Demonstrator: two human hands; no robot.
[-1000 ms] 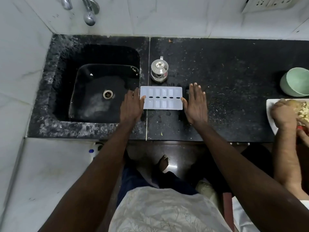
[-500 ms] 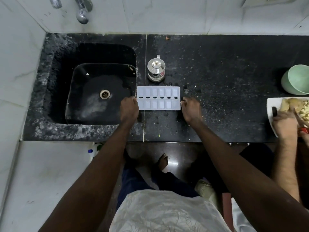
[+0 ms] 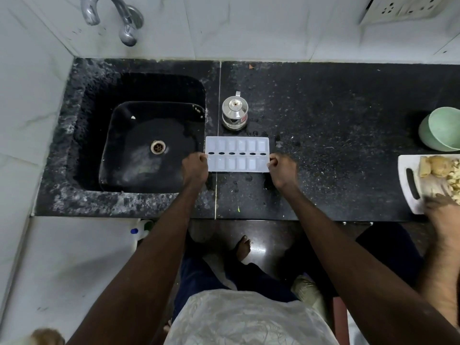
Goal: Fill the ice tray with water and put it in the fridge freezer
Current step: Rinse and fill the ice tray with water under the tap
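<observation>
A white plastic ice tray (image 3: 237, 154) with two rows of cells lies level over the black counter (image 3: 336, 135), just right of the sink (image 3: 139, 145). My left hand (image 3: 195, 168) grips its left end with curled fingers. My right hand (image 3: 282, 169) pinches its right end. Whether the tray rests on the counter or is lifted slightly, I cannot tell. A chrome tap (image 3: 124, 21) hangs from the wall above the sink's far edge.
A small steel pot with a lid (image 3: 234, 112) stands right behind the tray. At the far right another person's hand (image 3: 440, 202) works on a white cutting board (image 3: 410, 183) with chopped food, beside a green bowl (image 3: 441, 131).
My hands lay flat beside the tray a second ago; their fingers have since curled round both ends. The view has tilted up, showing more of the tap.
</observation>
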